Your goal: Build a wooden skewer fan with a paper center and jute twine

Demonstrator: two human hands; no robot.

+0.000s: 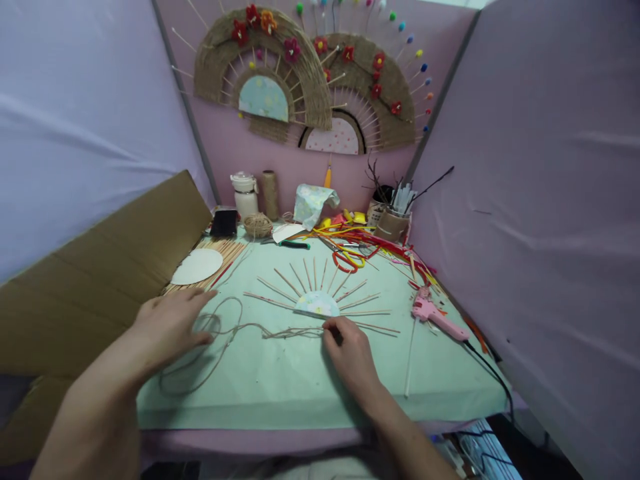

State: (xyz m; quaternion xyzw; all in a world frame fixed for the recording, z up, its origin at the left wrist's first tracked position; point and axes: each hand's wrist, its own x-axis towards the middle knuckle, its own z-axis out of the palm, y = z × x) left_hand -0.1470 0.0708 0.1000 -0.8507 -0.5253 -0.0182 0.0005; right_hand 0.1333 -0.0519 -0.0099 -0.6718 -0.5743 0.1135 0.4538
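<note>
A half-round patterned piece [317, 303] with thin sticks fanning out from it lies mid-table. Just below it, my right hand [347, 343] pinches the right end of a bundle of twine [290, 333]. The twine runs left from there into loose loops on the cloth. Over those loops hovers my left hand [175, 327], its thumb and fingers apart and nothing held between them. A white oval card [197, 267] rests on a spread of sticks beyond my left hand.
A pink glue gun [437, 317] with a cord lies at the right. Red-and-yellow scissors [349, 261], a twine ball [258, 226], a white jar [245, 195] and pots of twigs [392, 225] stand or lie farther back. A cardboard panel [115, 267] leans at the left.
</note>
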